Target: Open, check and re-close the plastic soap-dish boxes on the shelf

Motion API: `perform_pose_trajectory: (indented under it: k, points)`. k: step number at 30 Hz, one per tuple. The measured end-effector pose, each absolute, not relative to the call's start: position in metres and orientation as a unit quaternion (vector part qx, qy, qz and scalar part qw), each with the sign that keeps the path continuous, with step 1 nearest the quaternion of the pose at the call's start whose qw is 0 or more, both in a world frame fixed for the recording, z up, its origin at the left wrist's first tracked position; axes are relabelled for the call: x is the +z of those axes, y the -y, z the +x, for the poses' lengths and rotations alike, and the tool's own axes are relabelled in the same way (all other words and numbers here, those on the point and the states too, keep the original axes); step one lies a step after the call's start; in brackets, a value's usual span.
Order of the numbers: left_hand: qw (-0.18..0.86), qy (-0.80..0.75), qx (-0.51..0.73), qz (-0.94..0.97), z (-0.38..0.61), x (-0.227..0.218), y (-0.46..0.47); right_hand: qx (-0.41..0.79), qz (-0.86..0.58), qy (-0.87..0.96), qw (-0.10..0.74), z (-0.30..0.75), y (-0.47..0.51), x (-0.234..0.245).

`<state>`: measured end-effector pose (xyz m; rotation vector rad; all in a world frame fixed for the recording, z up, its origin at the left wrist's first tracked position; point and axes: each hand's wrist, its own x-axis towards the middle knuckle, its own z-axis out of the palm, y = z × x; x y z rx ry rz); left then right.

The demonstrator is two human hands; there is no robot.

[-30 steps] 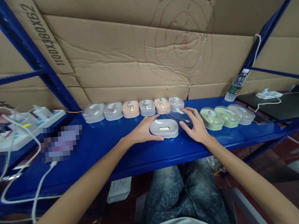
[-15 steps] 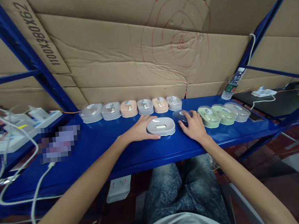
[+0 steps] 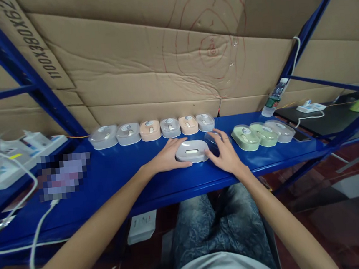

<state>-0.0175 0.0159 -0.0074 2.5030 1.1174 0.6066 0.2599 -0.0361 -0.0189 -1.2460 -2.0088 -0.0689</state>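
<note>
A grey oval soap box (image 3: 191, 151), its top uncovered, stands on the blue shelf in front of me, with a small white oblong piece in its middle. My left hand (image 3: 168, 155) grips its left end between thumb and fingers. My right hand (image 3: 226, 151) is at the other end, fingers spread and thumb by the box's right rim; whether the thumb touches it I cannot tell. Just behind that hand, partly covered by its fingers, lies a clear lid (image 3: 209, 137).
Several lidded boxes in grey and peach (image 3: 150, 130) line the back by the cardboard wall (image 3: 129, 63). Two green boxes (image 3: 245, 138) and a grey one (image 3: 280, 131) sit right. Farther off are a water bottle (image 3: 273, 99), a phone (image 3: 65, 173), white cables and power strips (image 3: 54, 145).
My right hand has shifted left from on top of the clear lid towards the grey soap box. My left hand keeps its hold. The view has turned slightly right.
</note>
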Motion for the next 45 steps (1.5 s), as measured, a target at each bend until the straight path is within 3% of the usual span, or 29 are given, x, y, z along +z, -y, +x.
perform_pose_trajectory:
  k: [4,11,18,39,45]
  points:
    - [0.170,-0.382,0.221,0.881,-0.009,-0.010,-0.010,0.075,-0.418,0.820,0.383,0.255,0.041,-0.020]
    - [0.204,-0.403,0.242,0.859,-0.013,-0.016,0.020,0.217,-0.419,0.798,0.377,0.243,0.040,-0.026]
    - [0.215,-0.445,0.293,0.819,-0.021,-0.025,0.047,0.207,-0.410,0.807,0.370,0.239,0.049,-0.035]
    - [0.206,-0.446,0.290,0.821,-0.022,-0.028,0.045,0.230,-0.412,0.801,0.367,0.243,0.045,-0.033]
    - [0.232,-0.470,0.285,0.802,-0.022,-0.026,0.046,0.260,-0.430,0.764,0.406,0.240,0.044,-0.035]
